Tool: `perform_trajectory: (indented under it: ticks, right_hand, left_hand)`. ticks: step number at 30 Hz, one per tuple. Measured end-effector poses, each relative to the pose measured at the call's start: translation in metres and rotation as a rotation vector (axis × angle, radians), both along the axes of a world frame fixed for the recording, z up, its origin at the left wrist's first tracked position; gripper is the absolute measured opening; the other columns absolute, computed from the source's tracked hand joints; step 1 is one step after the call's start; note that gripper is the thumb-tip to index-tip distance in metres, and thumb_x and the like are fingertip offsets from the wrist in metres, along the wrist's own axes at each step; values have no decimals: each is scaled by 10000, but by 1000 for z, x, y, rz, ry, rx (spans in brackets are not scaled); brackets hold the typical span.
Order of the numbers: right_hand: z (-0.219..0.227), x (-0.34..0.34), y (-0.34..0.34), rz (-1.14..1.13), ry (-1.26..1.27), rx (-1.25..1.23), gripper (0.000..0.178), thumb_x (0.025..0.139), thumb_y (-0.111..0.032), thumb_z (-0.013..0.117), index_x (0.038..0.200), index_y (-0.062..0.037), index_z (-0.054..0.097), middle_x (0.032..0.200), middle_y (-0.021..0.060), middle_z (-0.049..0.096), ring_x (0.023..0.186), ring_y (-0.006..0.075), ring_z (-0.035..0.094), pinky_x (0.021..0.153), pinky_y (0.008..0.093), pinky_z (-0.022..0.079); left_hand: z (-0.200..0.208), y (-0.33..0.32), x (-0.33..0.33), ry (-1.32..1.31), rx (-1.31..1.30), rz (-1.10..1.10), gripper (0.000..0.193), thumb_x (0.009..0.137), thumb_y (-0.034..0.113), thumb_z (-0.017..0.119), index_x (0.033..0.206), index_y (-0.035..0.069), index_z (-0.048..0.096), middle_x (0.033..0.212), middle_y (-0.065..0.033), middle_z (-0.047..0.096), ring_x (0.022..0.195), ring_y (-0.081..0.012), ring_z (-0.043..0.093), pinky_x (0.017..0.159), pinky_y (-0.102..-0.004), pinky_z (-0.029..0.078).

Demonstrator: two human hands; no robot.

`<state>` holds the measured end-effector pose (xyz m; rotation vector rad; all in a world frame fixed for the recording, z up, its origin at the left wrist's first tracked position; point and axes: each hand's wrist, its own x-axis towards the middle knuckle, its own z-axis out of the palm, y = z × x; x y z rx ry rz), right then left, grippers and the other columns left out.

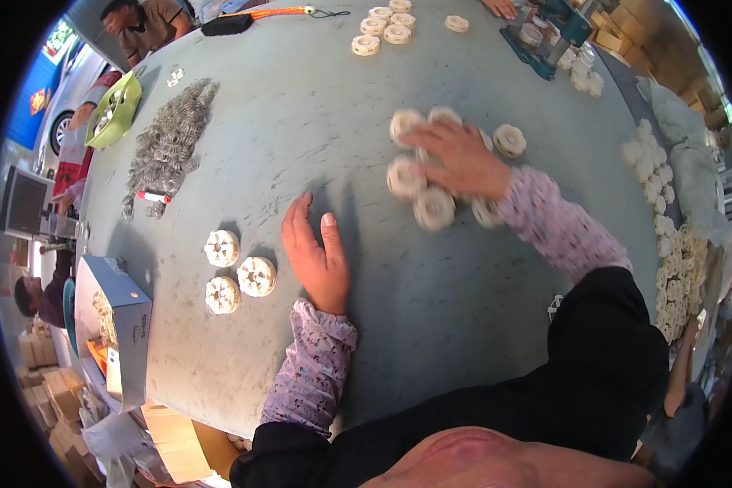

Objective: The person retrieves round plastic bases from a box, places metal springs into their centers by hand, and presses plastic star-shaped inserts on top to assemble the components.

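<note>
My right hand (466, 165) lies over a loose group of white round slotted plastic parts (434, 209), fingers stretched out and slightly blurred. Several of these parts are also blurred, and the palm hides some of them. Just beyond its fingers and to the right sits another white round part (509, 141). My left hand (321, 262) hovers at or rests on the table, thumb and fingers apart, holding nothing. To its left stand three round white parts (257, 276) with slotted openings on top.
A heap of grey metal springs (171, 138) with a red-and-white marker (154, 197) lies left. Beyond are a green basket (115, 110) and a black brush (227, 24). A blue-grey box (130, 342) stands near left, a teal press (551, 37) far right. White parts (649, 163) line the right edge.
</note>
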<state>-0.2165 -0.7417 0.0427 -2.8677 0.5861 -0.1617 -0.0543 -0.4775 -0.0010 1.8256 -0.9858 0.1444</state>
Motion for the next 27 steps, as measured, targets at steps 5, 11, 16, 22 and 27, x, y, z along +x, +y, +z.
perform_trajectory:
  ticks: [5,11,16,22,27]
  right_hand:
    - [15,59,-68,0,-217,-15,554,1021,-586,650,1433,-220,701,1589,157,561,1394,362,592,1169,461,481]
    - [-15,200,-289,-487,-49,-227,899,916,-840,569,1653,-334,480,1789,75,317,1634,377,300,1264,707,285]
    - [-103,268,-241,-413,-151,-43,800,970,-806,498,1661,-406,449,1805,51,288,1629,389,299,1294,699,201]
    - [-64,175,-215,-81,-223,-191,594,1044,-558,564,1604,-363,531,1689,73,460,1552,375,409,1289,549,319]
    - [-58,104,-53,247,-267,70,570,1001,-365,708,1527,-174,600,1624,167,515,1508,391,457,1265,508,360]
  left_hand:
    - [9,-6,-5,4,-43,51,419,1131,242,547,1431,-46,600,1432,-244,618,1324,-417,571,1161,-491,428]
    - [3,-7,-13,59,-123,-22,425,1093,235,591,1417,-41,601,1416,-249,616,1307,-433,570,1146,-495,433]
    - [2,3,-2,67,10,78,372,1094,194,586,1395,-23,621,1406,-235,619,1311,-405,571,1163,-465,419]
    - [10,-17,-12,50,-79,39,385,1067,233,656,1361,-14,658,1420,-246,613,1314,-423,572,1139,-489,450]
    - [-11,2,4,-124,-13,127,433,1020,275,729,1344,-6,666,1444,-258,594,1375,-478,530,1168,-537,433]
